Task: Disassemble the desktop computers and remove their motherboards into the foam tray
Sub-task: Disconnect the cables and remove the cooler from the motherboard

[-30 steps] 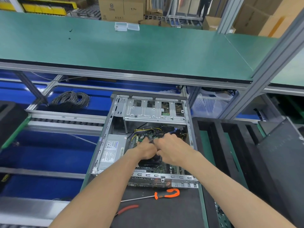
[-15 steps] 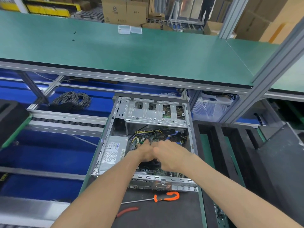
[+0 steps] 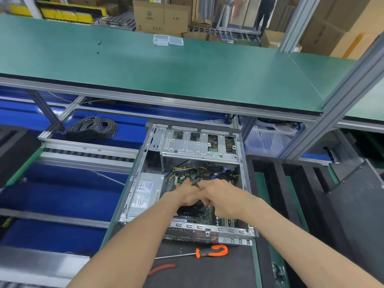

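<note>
An open desktop computer case (image 3: 243, 163) lies on its side in front of me. Its motherboard (image 3: 205, 217) shows at the bottom, a grey power supply (image 3: 143, 194) sits at the case's left, and a metal drive cage (image 3: 197, 144) spans the far end. My left hand (image 3: 182, 194) and my right hand (image 3: 224, 198) meet over the middle of the board, fingers curled. Between them they pinch a dark cable bundle (image 3: 194, 180) that runs toward yellow and black wires (image 3: 187, 170). The black foam tray (image 3: 278, 183) stands right of the case.
An orange-handled screwdriver (image 3: 209, 253) and red-handled pliers (image 3: 162, 268) lie on the dark mat near the case's front. A coil of grey cable (image 3: 93, 126) rests at the back left. A green shelf (image 3: 166, 67) overhangs the far side, with an aluminium post (image 3: 342, 96) at right.
Both hands stay together over the board, shifting slightly toward me and to the right while working the cable bundle. The view moved a little.
</note>
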Tool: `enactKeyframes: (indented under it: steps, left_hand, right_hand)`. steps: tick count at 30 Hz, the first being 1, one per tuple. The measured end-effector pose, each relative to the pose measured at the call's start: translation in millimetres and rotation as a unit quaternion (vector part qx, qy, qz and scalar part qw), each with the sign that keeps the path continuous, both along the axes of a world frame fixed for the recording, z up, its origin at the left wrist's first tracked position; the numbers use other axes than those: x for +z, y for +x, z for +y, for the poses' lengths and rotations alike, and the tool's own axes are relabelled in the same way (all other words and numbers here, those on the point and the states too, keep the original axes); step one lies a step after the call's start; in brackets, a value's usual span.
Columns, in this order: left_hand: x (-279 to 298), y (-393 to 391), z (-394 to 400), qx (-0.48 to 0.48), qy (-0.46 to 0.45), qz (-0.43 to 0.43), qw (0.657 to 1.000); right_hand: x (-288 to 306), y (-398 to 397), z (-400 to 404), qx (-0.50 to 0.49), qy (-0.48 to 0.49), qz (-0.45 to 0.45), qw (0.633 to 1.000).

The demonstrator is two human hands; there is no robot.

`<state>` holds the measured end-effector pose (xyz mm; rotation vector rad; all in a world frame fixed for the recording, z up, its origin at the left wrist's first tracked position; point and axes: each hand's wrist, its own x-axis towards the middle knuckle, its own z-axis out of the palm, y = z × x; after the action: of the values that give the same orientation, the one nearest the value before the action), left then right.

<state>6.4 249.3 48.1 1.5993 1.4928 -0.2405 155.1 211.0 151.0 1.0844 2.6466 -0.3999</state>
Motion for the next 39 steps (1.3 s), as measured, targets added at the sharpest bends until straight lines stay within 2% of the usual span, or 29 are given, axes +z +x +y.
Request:
enactKeyframes:
  steps: [2, 4, 6, 12, 14, 17, 19, 21, 28, 33, 36, 39]
  left_hand:
    - [-5.3, 0.0, 2.4, 0.014, 0.005, 0.008, 1.000]
    - [-9.2, 1.5, 3.6, 0.050, 0.022, 0.006, 0.999]
    - [-14.2, 1.8, 4.4, 0.053, 0.029, 0.000, 0.998]
    - [-10.6, -0.6, 2.9, -0.042, 0.036, 0.016, 0.998]
    - [-10.7, 0.5, 3.1, -0.036, 0.039, 0.018, 0.998]
    - [-14.1, 0.7, 5.8, 0.021, 0.004, 0.022, 1.000]
    - [-11.4, 2.8, 5.8, 0.022, 0.019, 0.009, 1.000]
    - [-8.5, 4.5, 5.0, 0.005, 0.044, -0.002, 0.999]
    - [-9.9, 0.2, 4.5, -0.054, 0.062, 0.002, 0.997]
    - [-7.2, 1.2, 3.5, -0.053, 0.081, 0.019, 0.995]
    - [-5.3, 0.3, 6.2, -0.089, 0.071, 0.027, 0.993]
    - [5.0, 1.1, 8.9, -0.129, 0.052, 0.045, 0.989]
  right_hand:
    - [0.7, 4.0, 2.8, -0.021, 0.017, 0.011, 1.000]
    - [-0.8, 5.8, 5.4, -0.087, 0.057, 0.014, 0.995]
    - [-3.4, 0.8, 5.4, -0.116, 0.055, -0.015, 0.992]
    - [-0.1, -11.9, 2.3, -0.011, 0.023, -0.024, 0.999]
    - [5.8, -7.8, 6.1, 0.008, 0.003, -0.027, 1.000]
    - [1.5, -1.8, 5.5, -0.039, 0.040, -0.020, 0.998]
    - [-1.3, -2.1, 6.3, -0.103, 0.078, -0.028, 0.991]
    - [-2.9, -5.6, 8.7, -0.126, 0.089, -0.038, 0.987]
    - [-6.9, -23.0, -2.9, -0.015, 0.058, -0.026, 0.998]
    - [-2.3, -8.1, 6.3, -0.061, 0.034, 0.033, 0.997]
    - [-3.3, -10.8, 5.0, -0.110, 0.076, 0.007, 0.991]
    - [-5.2, -17.8, 3.6, -0.085, 0.056, 0.005, 0.995]
